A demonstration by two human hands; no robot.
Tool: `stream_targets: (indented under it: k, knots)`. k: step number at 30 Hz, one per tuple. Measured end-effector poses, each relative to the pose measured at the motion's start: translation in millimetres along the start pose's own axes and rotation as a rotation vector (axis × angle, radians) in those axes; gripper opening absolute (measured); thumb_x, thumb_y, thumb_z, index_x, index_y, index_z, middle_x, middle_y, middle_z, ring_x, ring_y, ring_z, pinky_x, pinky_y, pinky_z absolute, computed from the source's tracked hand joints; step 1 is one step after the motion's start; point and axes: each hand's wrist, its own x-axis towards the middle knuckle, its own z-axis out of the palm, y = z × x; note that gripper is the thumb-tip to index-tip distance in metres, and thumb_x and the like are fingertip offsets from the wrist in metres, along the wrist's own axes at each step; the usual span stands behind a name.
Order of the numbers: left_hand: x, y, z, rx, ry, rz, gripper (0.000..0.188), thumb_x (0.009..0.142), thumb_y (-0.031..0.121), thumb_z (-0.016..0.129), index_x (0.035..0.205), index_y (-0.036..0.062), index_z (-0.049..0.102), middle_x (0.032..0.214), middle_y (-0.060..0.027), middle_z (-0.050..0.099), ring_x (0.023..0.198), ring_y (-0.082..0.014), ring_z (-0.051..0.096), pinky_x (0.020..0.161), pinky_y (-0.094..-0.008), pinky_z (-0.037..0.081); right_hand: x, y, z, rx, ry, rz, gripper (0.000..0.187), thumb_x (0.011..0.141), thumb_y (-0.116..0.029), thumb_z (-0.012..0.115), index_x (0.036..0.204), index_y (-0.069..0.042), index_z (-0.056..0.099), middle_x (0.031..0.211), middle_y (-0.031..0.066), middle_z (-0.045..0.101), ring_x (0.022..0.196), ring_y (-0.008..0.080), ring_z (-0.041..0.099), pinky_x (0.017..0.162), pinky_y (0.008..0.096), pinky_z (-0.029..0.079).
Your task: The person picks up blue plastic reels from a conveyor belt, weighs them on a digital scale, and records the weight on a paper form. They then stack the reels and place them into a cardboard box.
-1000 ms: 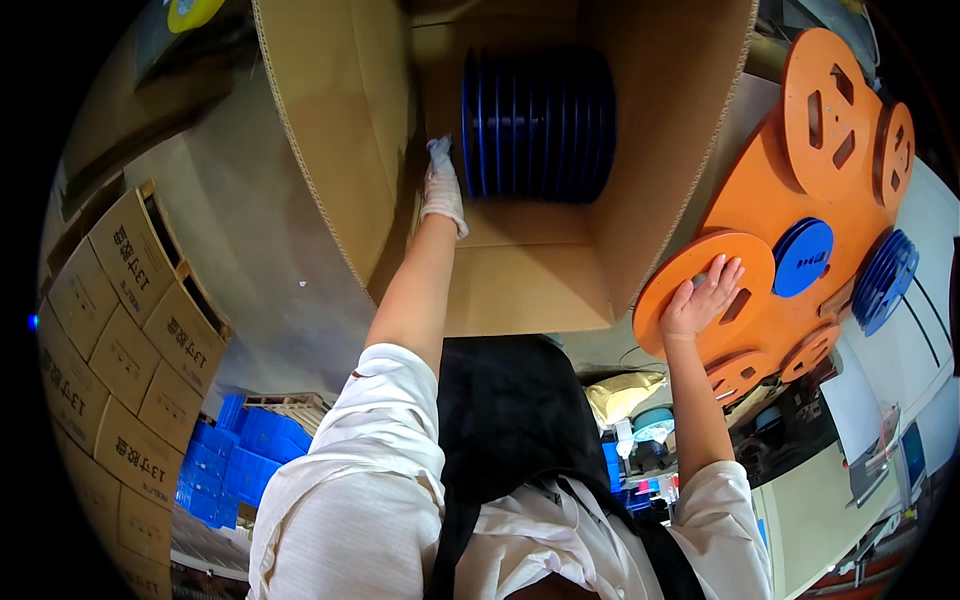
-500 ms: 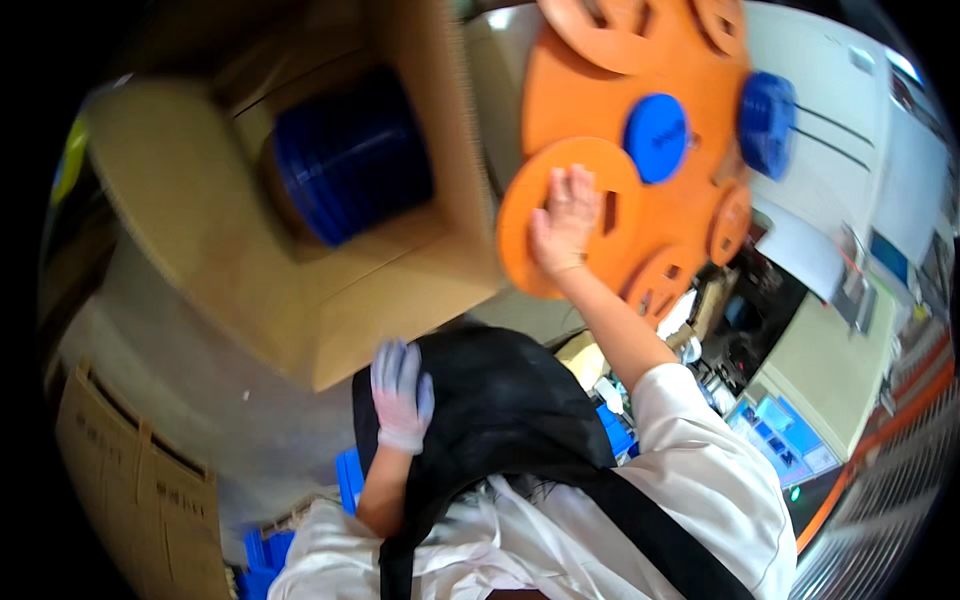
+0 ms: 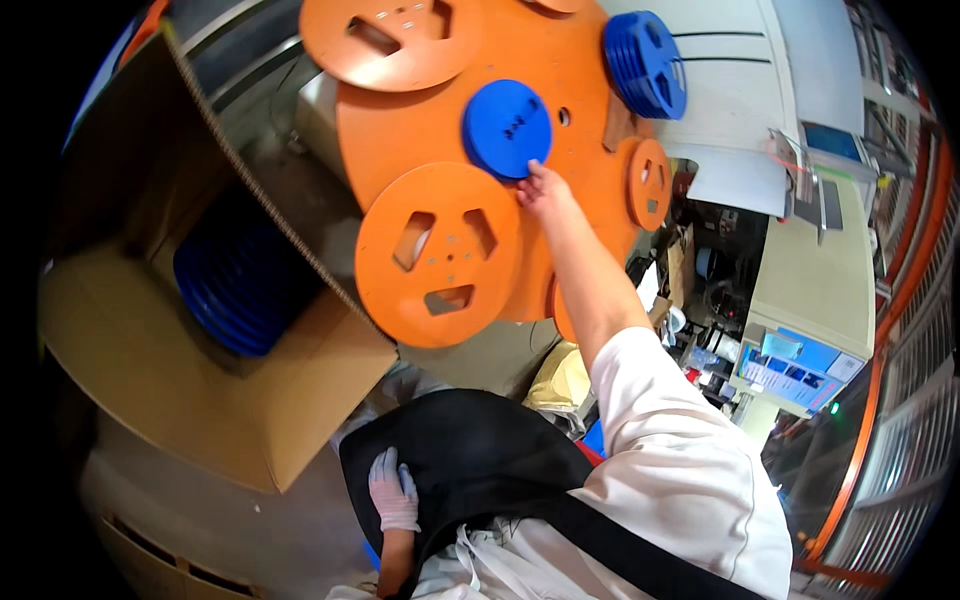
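Observation:
My right hand [image 3: 541,187] is bare and has its fingers bent at the lower right rim of a blue disc [image 3: 508,130]. That disc lies on a large round orange table [image 3: 585,180], and the underside of its rim is hidden. Just left of my right forearm is an orange round plate [image 3: 448,280] with three cut-out windows. My left hand [image 3: 393,490], in a pale striped glove, rests flat on the black apron [image 3: 470,440] with its fingers stretched out.
At the left stands an open cardboard box [image 3: 300,400] holding several blue reels [image 3: 235,280]. More orange plates [image 3: 392,40] sit around the table, and a stack of blue reels [image 3: 645,65] is at its far right. A beige cabinet [image 3: 815,290] stands to the right.
My right hand has left the orange plate, where it lay flat, and is now at the blue disc's rim. The view has turned, so the table appears further left.

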Motion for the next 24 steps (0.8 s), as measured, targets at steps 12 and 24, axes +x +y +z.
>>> stream_targets:
  k: [12, 24]
  knots:
    - [-18.4, 7.0, 21.6, 0.112, 0.109, 0.037, 0.030, 0.086, 0.009, 0.052, 0.114, -0.0004, 0.055, 0.106, -0.0221, 0.059, 0.099, -0.0383, 0.055, 0.089, -0.0450, 0.044, -74.3, -31.3, -50.1, 0.398, -0.206, -0.366, 0.012, 0.086, -0.006, 0.063, 0.094, -0.008, 0.054, 0.086, 0.0027, 0.061, 0.074, 0.0151, 0.057, 0.067, 0.0288, 0.047]
    - [-51.2, 103.9, -52.6, -1.887, 0.091, -0.132, 0.079, 0.088, 0.064, 0.038, 0.140, 0.0042, 0.032, 0.142, -0.0162, 0.035, 0.130, -0.0298, 0.034, 0.108, -0.0473, 0.026, -316.7, 151.8, -150.0, -0.321, -1.067, 0.089, 0.015, 0.080, -0.008, 0.068, 0.091, -0.009, 0.058, 0.081, -0.0005, 0.061, 0.074, 0.0115, 0.058, 0.068, 0.0268, 0.047]
